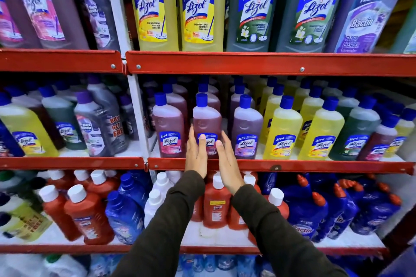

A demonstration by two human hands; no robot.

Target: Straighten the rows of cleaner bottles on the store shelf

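Observation:
A pink cleaner bottle (207, 119) with a blue cap stands at the front of the middle shelf (292, 165). My left hand (196, 153) lies flat against its left side, thumb across the label. My right hand (227, 162) is flat by its right side, fingers apart and extended. Neither hand curls around the bottle. To its left stands another pink bottle (170, 128), to its right a purple one (246, 128). Rows of the same bottles run back behind them. Yellow bottles (283, 130) and a green one (355, 132) follow further right.
Large yellow and green bottles (202, 7) fill the top shelf. The lower shelf holds red bottles (216, 200) with white caps and dark blue bottles (315, 209). A white upright post (137, 105) divides the rack; mixed, tilted bottles (96, 128) sit left of it.

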